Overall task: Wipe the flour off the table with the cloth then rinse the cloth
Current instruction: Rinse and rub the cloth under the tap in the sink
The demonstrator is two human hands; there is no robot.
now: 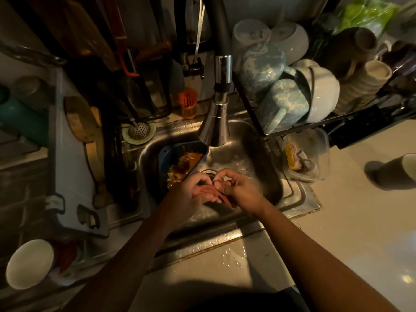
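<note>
Fingers (229,173) of my left hand (188,193) and right hand (239,190) curl together just under the faucet (215,129); whether they pinch the cloth, I cannot tell.

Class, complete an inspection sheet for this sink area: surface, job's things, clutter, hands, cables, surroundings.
Surface: counter wet with droplets beside the sink.
Job's things: cloth not identifiable; no flour seen.
Clutter: blue strainer basket of food scraps in the sink; clear container on the counter.
Hands: left hand and right hand touch together below the faucet; grip unclear.
Cables: nothing seen.
Surroundings: dish rack of mugs and bowls; dim light.
</note>
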